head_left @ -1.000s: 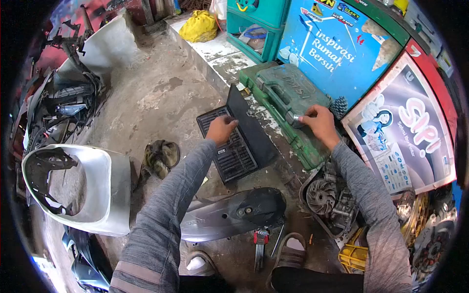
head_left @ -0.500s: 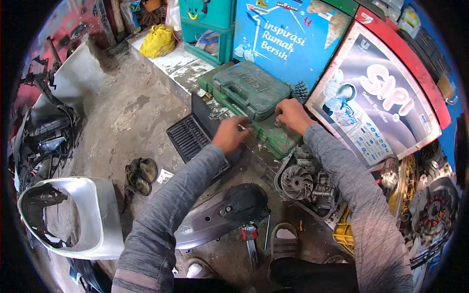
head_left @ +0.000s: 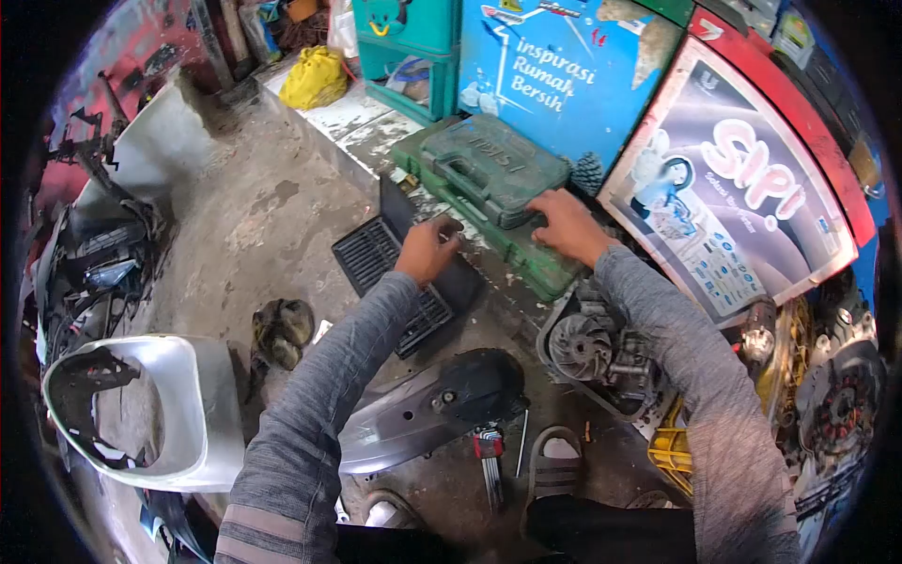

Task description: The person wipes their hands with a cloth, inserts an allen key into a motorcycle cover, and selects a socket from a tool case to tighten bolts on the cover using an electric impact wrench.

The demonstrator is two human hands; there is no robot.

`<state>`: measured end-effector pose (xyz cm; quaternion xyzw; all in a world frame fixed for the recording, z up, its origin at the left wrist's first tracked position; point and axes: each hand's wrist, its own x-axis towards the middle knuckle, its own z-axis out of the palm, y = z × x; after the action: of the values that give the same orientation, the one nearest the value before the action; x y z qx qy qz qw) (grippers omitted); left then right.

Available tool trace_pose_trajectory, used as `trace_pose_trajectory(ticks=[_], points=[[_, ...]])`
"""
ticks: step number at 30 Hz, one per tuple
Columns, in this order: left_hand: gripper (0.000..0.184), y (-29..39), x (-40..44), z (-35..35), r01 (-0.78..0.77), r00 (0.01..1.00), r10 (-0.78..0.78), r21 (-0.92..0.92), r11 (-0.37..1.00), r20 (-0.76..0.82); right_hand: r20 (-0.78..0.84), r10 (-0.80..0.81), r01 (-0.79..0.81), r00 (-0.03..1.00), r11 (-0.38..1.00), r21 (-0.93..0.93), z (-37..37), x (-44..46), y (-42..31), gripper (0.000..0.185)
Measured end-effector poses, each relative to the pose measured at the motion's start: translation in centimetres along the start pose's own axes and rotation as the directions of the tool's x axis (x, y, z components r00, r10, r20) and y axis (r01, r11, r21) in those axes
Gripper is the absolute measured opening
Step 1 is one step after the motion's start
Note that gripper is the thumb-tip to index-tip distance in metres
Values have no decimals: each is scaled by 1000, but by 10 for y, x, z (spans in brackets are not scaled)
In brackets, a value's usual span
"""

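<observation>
My left hand is over the open black tool case with slotted rows, its fingers curled together; whatever may be between them is too small to make out. My right hand is at the near right corner of the dark green hard tool case, with bent fingers against its edge. That case lies closed on top of a second, brighter green case on the raised ledge. Below my hands lies a grey engine side cover with a black end.
A red-holder hex key set and a thin metal rod lie by my feet. An engine part with a finned fan sits at right, near a yellow crate. A silver body panel and dark gloves lie left.
My right hand has moved slightly up to the dark green case's corner. My left hand has drawn left, away from the cases, and its fingers have curled in. The view has shifted a little.
</observation>
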<state>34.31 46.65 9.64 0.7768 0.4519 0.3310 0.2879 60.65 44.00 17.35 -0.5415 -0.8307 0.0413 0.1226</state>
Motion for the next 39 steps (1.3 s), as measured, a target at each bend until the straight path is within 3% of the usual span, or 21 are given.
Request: trace_pose_trajectory(ticks=[2,7,9,11,13,15,18,20,21,22,23,24,26,29,31,33,34,39], points=[[31,-21,-3,-12,38,996,-33,60,997,-77,-20,-77,77,997,997,-18,-5,9,-18,37],[30,-68,-19,-43,180,982,-175,59,982,-69,-28,-220,220,975,975,17,29,41,-50,33],[31,-74,-34,-58,169,983,-152,193,967,-100,-5,-271,271,963,961,48,46,52,-65,32],[32,-107,-43,-60,176,982,-157,199,964,-106,169,-147,141,975,989,45,61,60,-80,31],[34,-119,-52,-67,179,980,-155,204,963,-125,186,-135,118,973,988,99,83,67,-86,37],[36,-117,-66,-71,265,964,-263,250,931,-42,245,-35,-6,969,986,166,102,69,-93,43],[35,-135,-80,-61,277,956,-291,248,928,21,279,-32,-1,960,993,117,114,72,-111,57],[44,-144,-80,-49,363,921,-384,202,909,71,247,-94,47,965,981,190,110,67,-126,52],[40,-122,-80,-53,457,877,-471,132,879,97,221,-143,96,965,973,211,110,64,-134,39],[39,-105,-80,-56,519,854,-510,-101,849,105,195,-173,132,965,969,208,115,63,-139,37],[37,-94,-80,-56,552,830,-542,-328,766,131,256,-125,80,959,980,181,120,64,-145,53],[37,-96,-78,-51,540,838,-531,-329,775,124,250,-159,104,955,970,219,128,66,-147,54],[33,-108,-69,-39,453,797,-598,-743,494,88,246,-197,137,949,961,241,139,64,-154,54],[33,-119,-65,-43,486,769,-638,-683,545,38,294,-206,145,933,966,214,149,61,-166,54],[31,-136,-70,-36,494,736,-676,-713,498,39,350,-255,165,901,949,267,148,60,-172,57],[31,-145,-79,-34,576,716,-687,-452,681,-123,387,-246,162,889,958,236,150,57,-177,59],[33,-187,-78,-19,619,703,-701,-384,686,-119,404,-273,185,873,952,242,155,56,-177,59],[35,-234,-95,-11,657,692,-708,-286,698,-138,502,-313,217,806,946,242,166,44,-182,57]])
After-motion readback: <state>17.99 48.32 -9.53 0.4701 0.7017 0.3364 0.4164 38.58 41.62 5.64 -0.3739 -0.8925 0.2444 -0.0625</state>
